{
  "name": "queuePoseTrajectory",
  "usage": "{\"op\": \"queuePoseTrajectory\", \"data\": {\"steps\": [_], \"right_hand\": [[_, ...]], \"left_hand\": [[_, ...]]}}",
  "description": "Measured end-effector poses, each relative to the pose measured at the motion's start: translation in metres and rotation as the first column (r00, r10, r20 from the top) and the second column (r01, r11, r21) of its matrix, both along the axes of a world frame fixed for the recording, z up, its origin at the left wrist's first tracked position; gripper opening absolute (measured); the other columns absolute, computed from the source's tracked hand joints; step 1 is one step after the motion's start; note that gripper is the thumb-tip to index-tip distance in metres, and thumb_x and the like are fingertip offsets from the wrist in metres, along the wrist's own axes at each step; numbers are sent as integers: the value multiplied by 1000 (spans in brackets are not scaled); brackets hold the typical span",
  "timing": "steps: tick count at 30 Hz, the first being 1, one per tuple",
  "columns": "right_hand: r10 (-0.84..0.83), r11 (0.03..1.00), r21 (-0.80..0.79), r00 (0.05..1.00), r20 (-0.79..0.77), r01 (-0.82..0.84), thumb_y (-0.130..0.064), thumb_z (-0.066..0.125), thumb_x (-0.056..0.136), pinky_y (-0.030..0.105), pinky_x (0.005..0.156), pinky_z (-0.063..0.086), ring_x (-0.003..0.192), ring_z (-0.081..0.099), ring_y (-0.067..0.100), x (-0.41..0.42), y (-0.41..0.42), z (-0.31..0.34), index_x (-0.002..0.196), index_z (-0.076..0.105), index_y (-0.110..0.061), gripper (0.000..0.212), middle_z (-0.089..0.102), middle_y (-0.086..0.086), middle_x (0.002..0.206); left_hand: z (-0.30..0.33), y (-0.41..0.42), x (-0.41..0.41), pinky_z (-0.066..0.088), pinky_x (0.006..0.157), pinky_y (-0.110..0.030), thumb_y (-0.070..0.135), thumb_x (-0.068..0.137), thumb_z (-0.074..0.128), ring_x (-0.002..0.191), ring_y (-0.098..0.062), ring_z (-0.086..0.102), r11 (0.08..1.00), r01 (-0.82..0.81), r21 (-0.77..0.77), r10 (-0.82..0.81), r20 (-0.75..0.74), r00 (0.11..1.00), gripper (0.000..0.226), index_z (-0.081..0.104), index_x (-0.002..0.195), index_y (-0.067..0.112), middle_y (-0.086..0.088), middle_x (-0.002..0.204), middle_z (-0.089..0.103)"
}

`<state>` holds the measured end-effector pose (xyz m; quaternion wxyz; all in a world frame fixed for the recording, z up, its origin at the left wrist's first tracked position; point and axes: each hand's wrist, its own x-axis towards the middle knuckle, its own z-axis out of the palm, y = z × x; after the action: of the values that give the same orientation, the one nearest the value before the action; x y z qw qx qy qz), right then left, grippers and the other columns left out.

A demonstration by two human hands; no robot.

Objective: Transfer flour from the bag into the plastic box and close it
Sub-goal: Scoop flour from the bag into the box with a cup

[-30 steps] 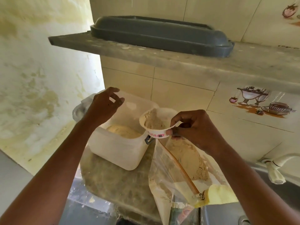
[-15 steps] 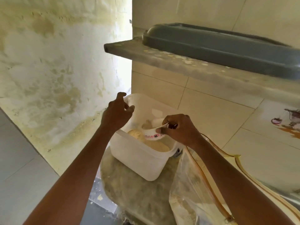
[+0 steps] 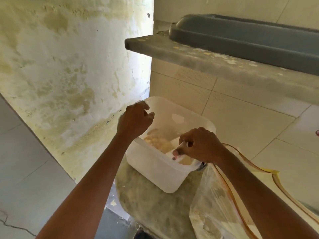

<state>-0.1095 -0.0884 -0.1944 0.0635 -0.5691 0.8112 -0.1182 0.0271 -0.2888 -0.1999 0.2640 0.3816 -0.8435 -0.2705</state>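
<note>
One plastic box [image 3: 155, 167] sits open on the stone counter [image 3: 148, 209], and I take it as my landmark; inside it lies a pale heap of flour [image 3: 158, 143], mounded toward the far left of its floor; my left hand [image 3: 133, 120] is at the box's near-left rim, fingers curled over the edge, though I cannot tell how firmly they grip it; my right hand [image 3: 201, 146] reaches down into the box from its right side and pinches one small white cup [image 3: 176, 155] by its rim, thumb on the outside, the cup tipped low inside the box; what the cup holds is hidden from me; just right of the box stands one clear plastic bag [image 3: 215, 204], its mouth open, flour dusting its walls; above the box, one grey shelf [image 3: 215, 60] carries one dark grey tray [image 3: 250, 38] turned upside down.
</note>
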Motion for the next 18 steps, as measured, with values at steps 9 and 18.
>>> {"op": "queuePoseTrajectory", "data": {"steps": [9, 18], "right_hand": [[38, 999, 31, 998, -58, -37, -85, 61, 72, 24, 64, 32, 76, 56, 5, 1, 0, -4, 76, 54, -43, 42, 49, -24, 70], [58, 997, 51, 995, -84, -54, -90, 50, 74, 23, 59, 31, 72, 56, 2, -3, 0, -6, 66, 49, -42, 48, 55, -21, 72]], "left_hand": [[-2, 0, 0, 46, 77, -34, 38, 92, 63, 93, -12, 59, 1000, -1, -11, 1, 4, 1000, 20, 67, 108, 26, 14, 89, 69], [-2, 0, 0, 55, 83, -39, 39, 91, 65, 89, -14, 64, 1000, 6, -18, -6, 6, 1000, 17, 71, 99, 26, 15, 84, 68]]}}
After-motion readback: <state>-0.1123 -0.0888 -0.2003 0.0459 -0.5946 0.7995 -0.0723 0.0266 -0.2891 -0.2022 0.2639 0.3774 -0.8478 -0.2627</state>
